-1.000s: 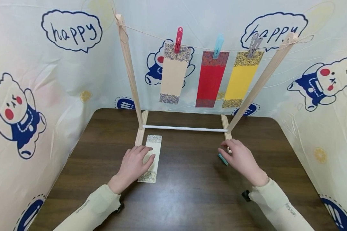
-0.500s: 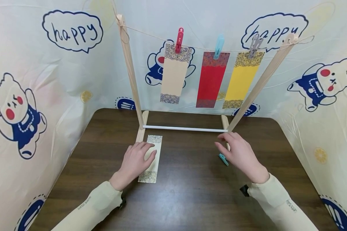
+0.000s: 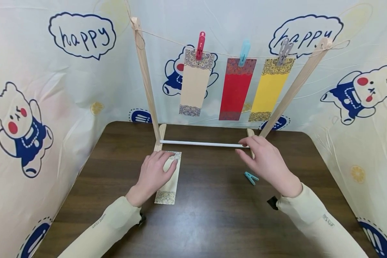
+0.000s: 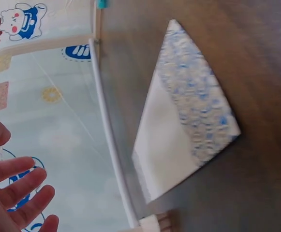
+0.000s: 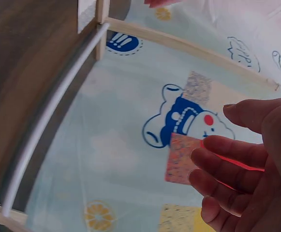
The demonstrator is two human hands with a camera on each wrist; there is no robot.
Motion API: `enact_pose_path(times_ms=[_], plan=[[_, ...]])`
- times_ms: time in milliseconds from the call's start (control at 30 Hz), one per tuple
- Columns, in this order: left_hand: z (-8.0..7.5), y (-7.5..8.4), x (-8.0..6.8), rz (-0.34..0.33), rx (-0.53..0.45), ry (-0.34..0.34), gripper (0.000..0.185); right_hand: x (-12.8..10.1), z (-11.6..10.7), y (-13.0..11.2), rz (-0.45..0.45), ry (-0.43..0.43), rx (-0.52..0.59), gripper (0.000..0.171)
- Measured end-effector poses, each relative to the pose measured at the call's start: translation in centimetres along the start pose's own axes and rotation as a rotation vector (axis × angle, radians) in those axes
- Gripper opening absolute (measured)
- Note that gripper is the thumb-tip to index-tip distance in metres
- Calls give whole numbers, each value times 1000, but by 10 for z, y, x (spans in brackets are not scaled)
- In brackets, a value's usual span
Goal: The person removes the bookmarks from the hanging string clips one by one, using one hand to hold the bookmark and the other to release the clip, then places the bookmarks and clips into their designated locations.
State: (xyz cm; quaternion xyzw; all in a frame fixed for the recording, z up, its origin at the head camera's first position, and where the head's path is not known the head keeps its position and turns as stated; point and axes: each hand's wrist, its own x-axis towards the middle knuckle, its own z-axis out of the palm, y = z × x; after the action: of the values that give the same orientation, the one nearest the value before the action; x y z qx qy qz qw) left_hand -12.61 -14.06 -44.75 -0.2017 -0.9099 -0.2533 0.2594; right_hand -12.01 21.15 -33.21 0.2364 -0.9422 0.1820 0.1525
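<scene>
My left hand (image 3: 153, 173) hovers over a white patterned card (image 3: 170, 186) that lies flat on the table and partly hides it. In the left wrist view its fingers (image 4: 26, 186) are loosely bent, hold nothing and are apart from the card. On the other side my right hand (image 3: 271, 163) is raised in front of the rack's right foot, fingers relaxed and nothing between them. Below it a blue clothespin (image 3: 251, 178) lies on the table. Pinned to a string are a beige card (image 3: 195, 84), a red card (image 3: 237, 91) and a yellow card (image 3: 271, 93).
A wooden rack with a left post (image 3: 145, 79), a right post (image 3: 293, 86) and a white crossbar (image 3: 203, 143) stands at the back of the brown table (image 3: 209, 222). Red (image 3: 200, 46), blue (image 3: 244, 53) and grey clothespins (image 3: 284, 52) grip the string. A printed curtain (image 3: 67, 89) surrounds the table.
Both hands have moved up and forward, toward the rack. The right hand has drifted slightly left at the fingertips, showing more of the clothespin on the table. Cards and rack have stayed put.
</scene>
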Motion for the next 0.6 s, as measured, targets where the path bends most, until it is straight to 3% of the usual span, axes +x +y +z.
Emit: enact_pose_path(times_ms=[600], plan=[[-7,12,39,-38,-105,61,27,35,-28,-19,-122,59,-60,28]])
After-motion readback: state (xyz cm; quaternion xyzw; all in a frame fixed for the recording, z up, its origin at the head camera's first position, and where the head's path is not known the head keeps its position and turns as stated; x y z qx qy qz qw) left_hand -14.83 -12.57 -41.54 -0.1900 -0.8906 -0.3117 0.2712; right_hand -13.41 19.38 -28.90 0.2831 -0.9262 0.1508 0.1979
